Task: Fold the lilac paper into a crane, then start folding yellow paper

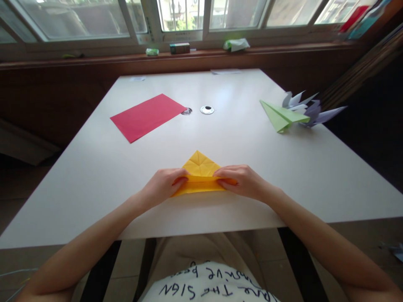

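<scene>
On the white bench (94, 167), a red sheet (147, 116) lay flat at about ten o'clock from the hands, well apart from them and untouched. Nearer, the left hand (162, 184) pressed down on the left end of a yellow paper (200, 174), its grip closed on the bottom fold, fingertips on top and the thumb seemingly tucked beneath the edge. The yellow paper sat near the front edge of the bench, straight ahead of the person, already folded into a triangle with its point at twelve o'clock and crease lines showing across the upper part. A narrow band along its base was turned up, so the step in hand looked like folding or sharpening that bottom strip. The right hand (242, 181) mirrored the left, pinching the right end of the same band. Judging by this, the next move would call for even pressure run along the crease from both ends, keeping the strip square to the base. At two o'clock, well apart, a green plane (281, 116) rested touching some pale purple folded pieces (310, 110).
</scene>
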{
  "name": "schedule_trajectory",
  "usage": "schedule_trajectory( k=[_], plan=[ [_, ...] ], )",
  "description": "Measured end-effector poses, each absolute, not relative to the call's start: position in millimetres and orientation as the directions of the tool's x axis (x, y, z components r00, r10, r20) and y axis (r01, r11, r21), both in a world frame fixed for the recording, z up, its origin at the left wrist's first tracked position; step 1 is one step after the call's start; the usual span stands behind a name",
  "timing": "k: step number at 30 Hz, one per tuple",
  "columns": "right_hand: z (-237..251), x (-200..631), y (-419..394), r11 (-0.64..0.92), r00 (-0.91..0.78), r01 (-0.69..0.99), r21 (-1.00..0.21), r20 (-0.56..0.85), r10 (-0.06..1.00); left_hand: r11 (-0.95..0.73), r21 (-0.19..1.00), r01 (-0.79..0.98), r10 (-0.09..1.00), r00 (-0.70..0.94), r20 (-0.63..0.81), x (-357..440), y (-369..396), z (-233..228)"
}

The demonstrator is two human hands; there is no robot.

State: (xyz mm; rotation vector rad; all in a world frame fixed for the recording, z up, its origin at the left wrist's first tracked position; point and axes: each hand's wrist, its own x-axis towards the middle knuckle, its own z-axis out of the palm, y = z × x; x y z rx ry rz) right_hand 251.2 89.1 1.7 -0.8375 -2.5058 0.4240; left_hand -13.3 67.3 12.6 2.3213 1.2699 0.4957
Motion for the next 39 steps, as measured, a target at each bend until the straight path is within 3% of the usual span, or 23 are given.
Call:
schedule_trajectory(
  k=[16, 39],
  plan=[
    [-14, 248, 99, 0.62, -0.522, 0.587, -0.521, 0.342, 0.781, -0.449, 0.536, 0.715, 0.888, 0.425, 0.177, -16, 81, 4],
    [-14, 241, 103, 0.5, -0.453, 0.727, -0.471, 0.219, 0.864, -0.514, 0.417, 0.75, 0.858, 0.441, 0.265, -13, 89, -13]
  ],
)
